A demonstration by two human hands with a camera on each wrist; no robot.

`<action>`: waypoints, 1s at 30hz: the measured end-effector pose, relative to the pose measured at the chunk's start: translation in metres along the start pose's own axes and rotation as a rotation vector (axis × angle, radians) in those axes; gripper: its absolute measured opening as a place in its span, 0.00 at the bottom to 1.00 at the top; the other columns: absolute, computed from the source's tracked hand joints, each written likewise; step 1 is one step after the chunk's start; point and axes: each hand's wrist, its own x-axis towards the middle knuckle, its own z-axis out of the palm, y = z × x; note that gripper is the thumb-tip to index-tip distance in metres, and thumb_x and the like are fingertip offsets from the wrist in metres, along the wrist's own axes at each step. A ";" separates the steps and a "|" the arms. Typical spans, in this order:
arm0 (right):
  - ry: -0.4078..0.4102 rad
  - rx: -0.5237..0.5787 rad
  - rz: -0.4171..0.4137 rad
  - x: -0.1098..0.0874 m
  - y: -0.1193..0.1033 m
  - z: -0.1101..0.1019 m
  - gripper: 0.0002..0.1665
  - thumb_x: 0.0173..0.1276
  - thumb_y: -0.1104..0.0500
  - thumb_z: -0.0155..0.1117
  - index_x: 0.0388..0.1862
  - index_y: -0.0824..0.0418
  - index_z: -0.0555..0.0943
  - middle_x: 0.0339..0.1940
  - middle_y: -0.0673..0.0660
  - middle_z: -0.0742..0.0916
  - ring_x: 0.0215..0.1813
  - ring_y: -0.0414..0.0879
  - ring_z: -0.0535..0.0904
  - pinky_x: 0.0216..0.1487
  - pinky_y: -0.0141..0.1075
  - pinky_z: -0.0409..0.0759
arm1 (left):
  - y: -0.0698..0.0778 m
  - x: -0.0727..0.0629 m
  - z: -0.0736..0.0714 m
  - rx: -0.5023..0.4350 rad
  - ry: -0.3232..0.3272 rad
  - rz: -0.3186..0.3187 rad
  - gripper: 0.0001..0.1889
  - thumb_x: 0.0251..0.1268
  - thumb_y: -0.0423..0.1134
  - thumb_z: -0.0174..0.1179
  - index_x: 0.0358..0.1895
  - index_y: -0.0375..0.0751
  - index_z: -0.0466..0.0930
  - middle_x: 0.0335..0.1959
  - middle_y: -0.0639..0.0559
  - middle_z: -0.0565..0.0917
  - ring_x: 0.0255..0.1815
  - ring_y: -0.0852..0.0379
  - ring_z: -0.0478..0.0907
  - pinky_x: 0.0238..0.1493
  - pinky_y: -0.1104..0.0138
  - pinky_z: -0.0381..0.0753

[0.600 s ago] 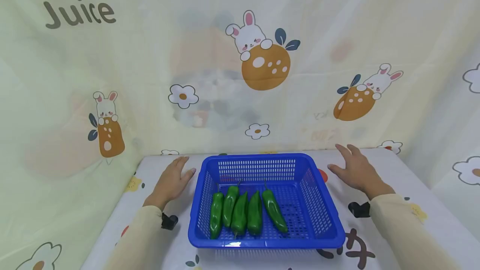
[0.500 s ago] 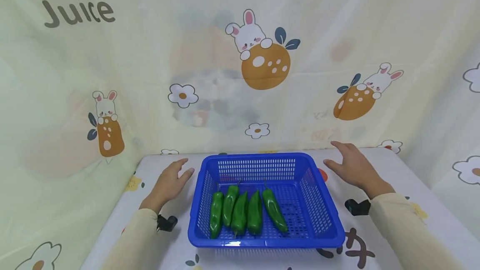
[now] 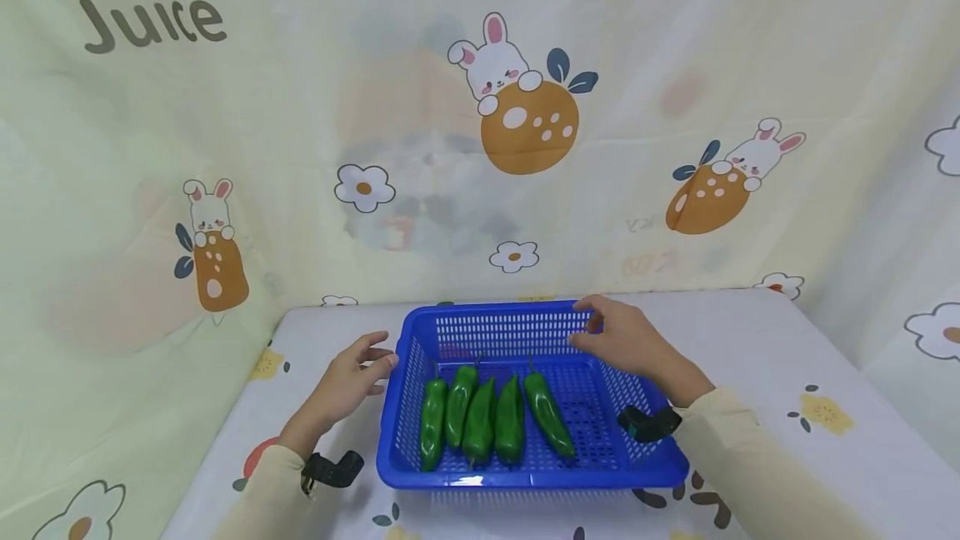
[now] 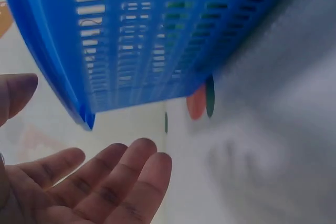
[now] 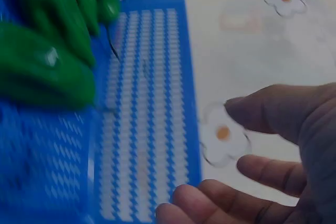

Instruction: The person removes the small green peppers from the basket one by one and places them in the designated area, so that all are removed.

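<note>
Several green chili peppers [image 3: 480, 419] lie side by side in the left and middle of a blue plastic basket [image 3: 532, 480]. The left hand [image 3: 348, 382] is beside the basket's left wall, fingers spread and relaxed. In the left wrist view its fingers [image 4: 139, 182] stand apart from the perforated basket wall [image 4: 121, 40] and hold nothing. Over the basket's right rear part hovers the right hand [image 3: 626, 340], thumb and fingers parted. The right wrist view shows that hand [image 5: 273, 166] with nothing in its grasp, close to the basket's far rim; whether it touches cannot be told.
A white printed cloth [image 3: 757, 348] covers the table under the basket. Behind it hangs a cream curtain [image 3: 420, 107] with rabbit and flower prints. Each wrist wears a black camera, one of them on the right wrist [image 3: 648, 423].
The right hand has moved left, from outside the basket to over its right rear part. The left hand has shifted slightly closer to the basket's left wall. The peppers have stayed put.
</note>
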 end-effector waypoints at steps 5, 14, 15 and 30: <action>-0.107 0.087 0.083 0.007 -0.006 0.029 0.32 0.68 0.55 0.72 0.66 0.69 0.77 0.36 0.56 0.85 0.29 0.45 0.78 0.30 0.39 0.79 | 0.000 -0.005 0.009 -0.066 -0.005 0.000 0.33 0.78 0.49 0.59 0.78 0.38 0.63 0.65 0.33 0.80 0.57 0.40 0.85 0.51 0.51 0.89; -0.243 0.195 0.292 0.009 -0.005 0.061 0.34 0.65 0.57 0.74 0.66 0.70 0.76 0.39 0.61 0.85 0.36 0.52 0.84 0.30 0.47 0.89 | -0.002 -0.011 0.021 -0.106 0.025 0.007 0.32 0.77 0.43 0.61 0.78 0.38 0.65 0.60 0.34 0.83 0.52 0.43 0.87 0.47 0.50 0.90; -0.248 0.200 0.310 0.009 -0.005 0.062 0.35 0.64 0.57 0.75 0.66 0.70 0.76 0.41 0.61 0.85 0.37 0.53 0.84 0.30 0.47 0.90 | -0.002 -0.011 0.023 -0.110 0.032 0.009 0.32 0.76 0.43 0.62 0.78 0.38 0.65 0.60 0.34 0.83 0.52 0.43 0.87 0.47 0.50 0.90; -0.361 0.193 0.382 0.008 -0.006 0.078 0.43 0.57 0.57 0.81 0.67 0.73 0.73 0.45 0.62 0.86 0.38 0.55 0.86 0.30 0.49 0.90 | -0.008 -0.012 0.032 -0.191 0.042 -0.015 0.35 0.76 0.44 0.62 0.80 0.41 0.61 0.58 0.37 0.85 0.49 0.46 0.89 0.50 0.49 0.89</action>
